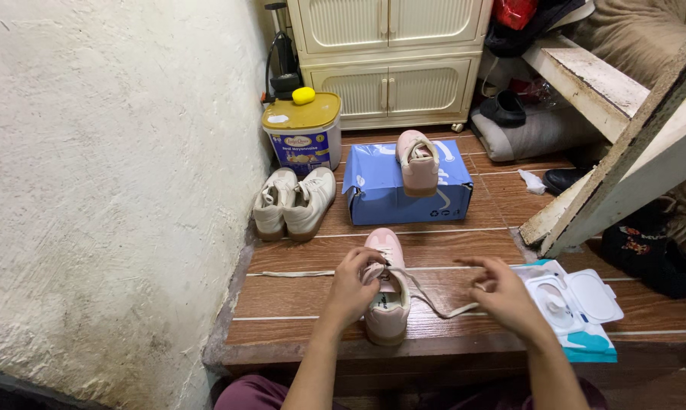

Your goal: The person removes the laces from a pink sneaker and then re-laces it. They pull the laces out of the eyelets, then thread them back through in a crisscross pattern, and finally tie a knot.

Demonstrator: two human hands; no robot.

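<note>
I look down at my two bare hands over a pink shoe (386, 300) on a wooden floor (441, 243). The shoe lies straight ahead of me, midway between the hands, its long axis running away from me: heel near the floor's front edge, toe pointing at a blue shoebox (381, 199). My left hand (352, 287) is the nearer one; it rests against the shoe's left side, fingers (367, 258) curled narrow at the lace holes, pinching the lace (434, 304) there as far as I can tell. My right hand (506, 292) is off to the shoe's right, apart from it, fingers pinched on the lace's free length, which runs slack from the shoe towards that hand. A second cream lace (297, 272) trails flat to the left.

The matching pink shoe (417, 162) sits on top of the box. A cream pair (293, 201) stands left of the box by the wall, a yellow-lidded tub (303, 129) behind it. An open pack of wipes (574, 304) lies just right of my right hand.
</note>
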